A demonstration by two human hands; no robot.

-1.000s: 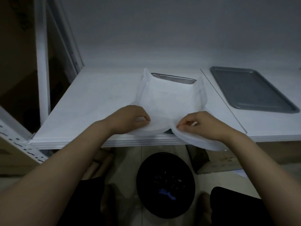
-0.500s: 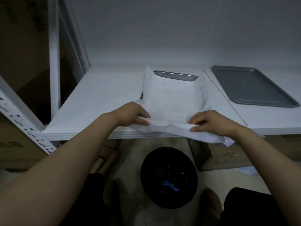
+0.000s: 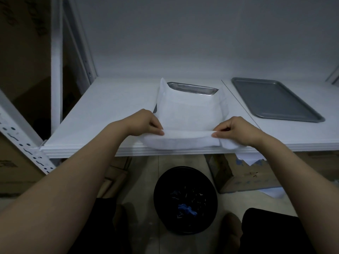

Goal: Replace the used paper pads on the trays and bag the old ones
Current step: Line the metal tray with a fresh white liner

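The left hand (image 3: 145,123) and the right hand (image 3: 236,131) each pinch a near corner of the white, soft rectangular paper pad (image 3: 190,114), thumbs and curled fingers closed on its folded front edge at the lip of the white shelf (image 3: 102,110). Beyond the hands the pad drapes over a shiny steel tray (image 3: 192,88), while an empty grey flat metal tray (image 3: 273,99) lies past the right hand. Below, between the forearms, stands a round black bin (image 3: 185,199) lined with a dark bag.

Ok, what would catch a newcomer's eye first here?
The white paper pad draped over the steel tray on the shelf, left hand and right hand pinching its near edge. Then the bare grey tray to the right and the black bin on the floor below.
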